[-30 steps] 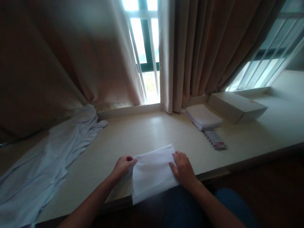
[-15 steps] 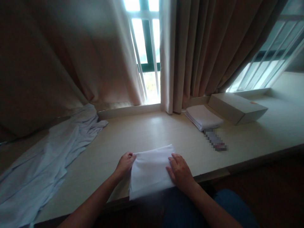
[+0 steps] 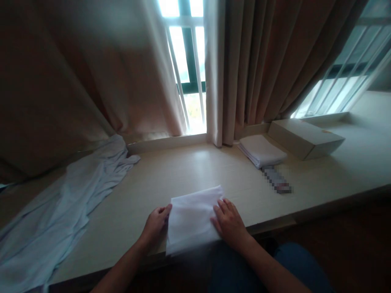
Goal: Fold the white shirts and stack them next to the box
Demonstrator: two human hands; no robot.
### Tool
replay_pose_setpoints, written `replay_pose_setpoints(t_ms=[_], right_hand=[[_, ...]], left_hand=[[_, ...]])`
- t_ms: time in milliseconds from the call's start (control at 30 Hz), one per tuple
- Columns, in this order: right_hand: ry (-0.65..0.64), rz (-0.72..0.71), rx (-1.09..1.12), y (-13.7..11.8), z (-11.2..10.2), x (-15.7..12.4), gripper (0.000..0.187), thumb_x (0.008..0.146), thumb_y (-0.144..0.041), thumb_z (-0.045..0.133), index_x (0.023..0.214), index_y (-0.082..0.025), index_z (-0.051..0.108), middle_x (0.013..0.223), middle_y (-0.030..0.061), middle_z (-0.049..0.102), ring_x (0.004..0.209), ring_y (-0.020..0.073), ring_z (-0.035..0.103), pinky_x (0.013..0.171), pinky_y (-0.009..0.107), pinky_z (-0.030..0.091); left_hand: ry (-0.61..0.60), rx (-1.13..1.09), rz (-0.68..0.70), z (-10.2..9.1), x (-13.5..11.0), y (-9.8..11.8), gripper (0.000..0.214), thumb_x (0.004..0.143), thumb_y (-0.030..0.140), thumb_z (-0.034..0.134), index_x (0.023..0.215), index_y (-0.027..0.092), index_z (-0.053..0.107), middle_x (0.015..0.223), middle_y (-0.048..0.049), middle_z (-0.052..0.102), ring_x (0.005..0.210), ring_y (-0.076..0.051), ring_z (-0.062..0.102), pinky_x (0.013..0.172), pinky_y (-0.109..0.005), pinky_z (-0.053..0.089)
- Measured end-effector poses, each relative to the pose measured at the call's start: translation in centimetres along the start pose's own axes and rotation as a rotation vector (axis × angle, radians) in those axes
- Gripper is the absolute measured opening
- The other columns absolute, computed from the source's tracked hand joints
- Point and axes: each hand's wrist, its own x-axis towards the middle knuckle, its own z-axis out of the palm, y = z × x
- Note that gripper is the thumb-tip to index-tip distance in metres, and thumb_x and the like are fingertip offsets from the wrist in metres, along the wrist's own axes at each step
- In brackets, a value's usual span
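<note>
A white cloth, folded to a rough rectangle, lies at the front edge of the table, its near side reaching past the edge. My left hand is closed at the cloth's left border, thumb and forefinger by the upper part of that side; its other fingers are partly hidden. On the right side of the cloth my right hand rests palm down, its fingers stretched over the fabric. Farther back to the right sits a stack of folded white cloth.
Loose, crumpled white cloth spreads over the left of the pale table. A pale box stands at the back right, and a pixelated oblong object lies before the folded stack. Curtains hang along the back.
My left hand has slid slightly down the cloth's left side, away from its upper corner. My right hand has shifted slightly inward and down over the fabric.
</note>
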Motion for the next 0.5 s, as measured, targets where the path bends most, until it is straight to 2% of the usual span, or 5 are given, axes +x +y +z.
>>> replay_pose_setpoints(t_ms=[100, 233, 400, 500], right_hand=[[-0.006, -0.001, -0.004, 0.0, -0.1, 0.0, 0.037, 0.093, -0.039, 0.05, 0.124, -0.02, 0.056, 0.134, 0.0125, 0.053, 0.132, 0.029, 0.038, 0.109, 0.048, 0.033], [-0.005, -0.008, -0.007, 0.0, 0.0, 0.0, 0.036, 0.094, -0.039, 0.049, 0.123, -0.02, 0.057, 0.134, 0.0124, 0.053, 0.132, 0.0285, 0.038, 0.11, 0.047, 0.032], [0.0, 0.0, -0.004, -0.1, 0.0, 0.0, 0.035, 0.094, -0.039, 0.05, 0.122, -0.02, 0.057, 0.133, 0.0125, 0.053, 0.132, 0.0284, 0.037, 0.11, 0.047, 0.031], [0.005, 0.003, -0.005, -0.1, -0.1, 0.0, 0.035, 0.093, -0.038, 0.051, 0.122, -0.02, 0.057, 0.133, 0.0127, 0.053, 0.132, 0.0282, 0.038, 0.11, 0.047, 0.032]], left_hand=[[-0.141, -0.02, -0.003, -0.2, -1.0, -0.6, 0.053, 0.068, 0.06, 0.067, 0.092, 0.012, 0.068, 0.079, -0.008, 0.072, 0.065, -0.019, 0.066, 0.058, -0.027, 0.049], [-0.245, 0.004, -0.017, 0.0, -1.4, 0.2, 0.054, 0.069, 0.058, 0.068, 0.096, 0.012, 0.069, 0.087, -0.0114, 0.074, 0.068, -0.022, 0.068, 0.059, -0.029, 0.051], [-0.236, 0.053, -0.013, 0.6, -1.0, 1.1, 0.051, 0.065, 0.054, 0.073, 0.093, 0.011, 0.07, 0.086, -0.0113, 0.074, 0.067, -0.022, 0.068, 0.057, -0.028, 0.051], [-0.201, -0.042, -0.022, 0.9, -0.7, 0.7, 0.048, 0.068, 0.051, 0.072, 0.096, 0.013, 0.069, 0.082, -0.0093, 0.073, 0.063, -0.019, 0.067, 0.056, -0.028, 0.051]])
